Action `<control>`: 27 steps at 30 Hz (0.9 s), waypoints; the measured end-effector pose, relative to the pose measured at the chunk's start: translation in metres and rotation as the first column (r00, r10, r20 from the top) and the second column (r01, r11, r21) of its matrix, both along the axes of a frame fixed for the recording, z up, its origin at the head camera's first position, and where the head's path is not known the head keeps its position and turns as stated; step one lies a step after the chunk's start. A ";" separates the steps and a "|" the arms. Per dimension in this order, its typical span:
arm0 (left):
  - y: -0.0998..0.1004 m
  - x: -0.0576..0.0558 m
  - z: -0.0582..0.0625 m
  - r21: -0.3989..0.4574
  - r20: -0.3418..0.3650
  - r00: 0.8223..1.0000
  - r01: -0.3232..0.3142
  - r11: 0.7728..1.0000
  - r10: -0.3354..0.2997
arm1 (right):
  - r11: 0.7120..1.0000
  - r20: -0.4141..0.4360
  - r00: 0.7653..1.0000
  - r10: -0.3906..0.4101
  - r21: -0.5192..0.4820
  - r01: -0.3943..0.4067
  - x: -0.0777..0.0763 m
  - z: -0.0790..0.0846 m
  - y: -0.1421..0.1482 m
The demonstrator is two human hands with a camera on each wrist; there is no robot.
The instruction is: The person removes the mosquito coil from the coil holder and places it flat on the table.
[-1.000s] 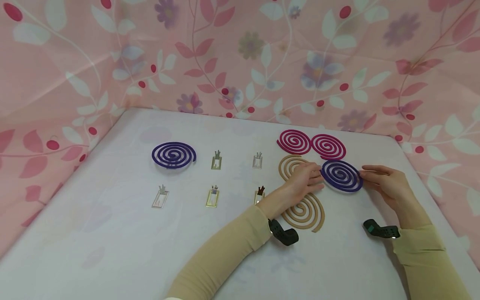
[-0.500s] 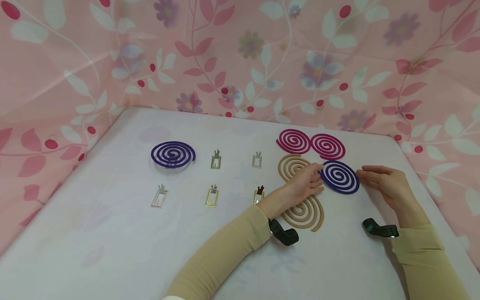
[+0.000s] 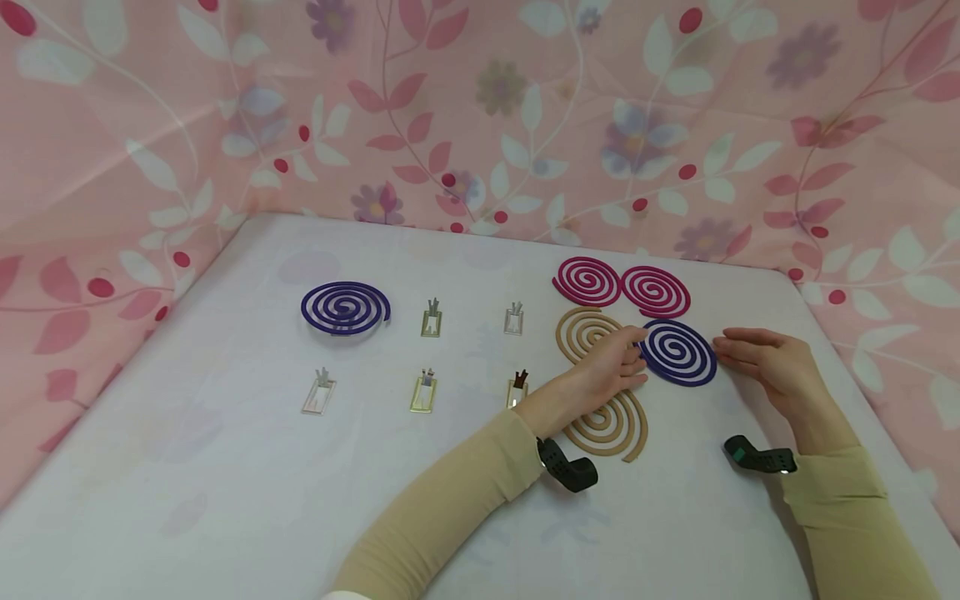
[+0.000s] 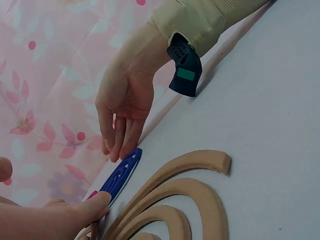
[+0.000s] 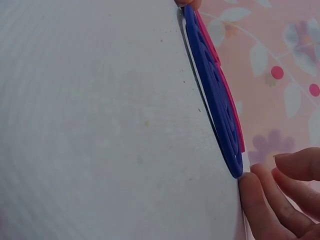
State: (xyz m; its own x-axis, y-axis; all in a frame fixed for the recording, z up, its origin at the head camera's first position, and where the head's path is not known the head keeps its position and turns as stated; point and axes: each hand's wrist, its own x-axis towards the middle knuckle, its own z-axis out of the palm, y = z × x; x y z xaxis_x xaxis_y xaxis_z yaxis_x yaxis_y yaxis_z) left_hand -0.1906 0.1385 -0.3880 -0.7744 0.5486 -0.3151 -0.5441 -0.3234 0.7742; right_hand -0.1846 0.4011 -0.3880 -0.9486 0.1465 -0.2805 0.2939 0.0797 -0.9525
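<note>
A blue-purple mosquito coil (image 3: pixel 678 352) lies on the white-covered table at the right, between both hands. My left hand (image 3: pixel 606 362) reaches over two tan coils (image 3: pixel 609 423) and partly hides them; its fingertips are at the blue-purple coil's left edge. On the opposite edge, my right hand (image 3: pixel 776 367) touches the rim with extended fingertips, as the right wrist view shows with the blue-purple coil (image 5: pixel 215 95) lying low. Two pink coils (image 3: pixel 588 282) sit side by side just behind it. Neither hand has fingers curled round anything.
Another blue-purple coil (image 3: pixel 346 308) rests raised at the far left. Several small metal coil stands (image 3: pixel 423 393) stand in two rows across the middle, one partly hidden by the left wrist. A pink floral cloth (image 3: pixel 480 117) hangs behind the table.
The blue-purple coil has come down from a slightly raised position between the hands and shifted a little left. My right hand has moved slightly left; the left hand has barely moved.
</note>
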 end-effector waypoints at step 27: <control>-0.036 -0.009 0.047 -0.244 -0.356 0.933 -0.150 0.958 0.055 | 0.922 -0.242 0.950 0.199 -0.281 -0.265 0.003 0.036 -0.010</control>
State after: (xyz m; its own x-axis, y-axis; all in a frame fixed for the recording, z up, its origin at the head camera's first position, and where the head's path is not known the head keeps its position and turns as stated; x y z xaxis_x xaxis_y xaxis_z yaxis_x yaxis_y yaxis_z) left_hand -0.1993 0.1024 -0.3407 -0.9078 0.3946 -0.1422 -0.2052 -0.1220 0.9711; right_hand -0.1814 0.3915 -0.3521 -0.9865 -0.1466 -0.0725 0.0991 -0.1829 -0.9781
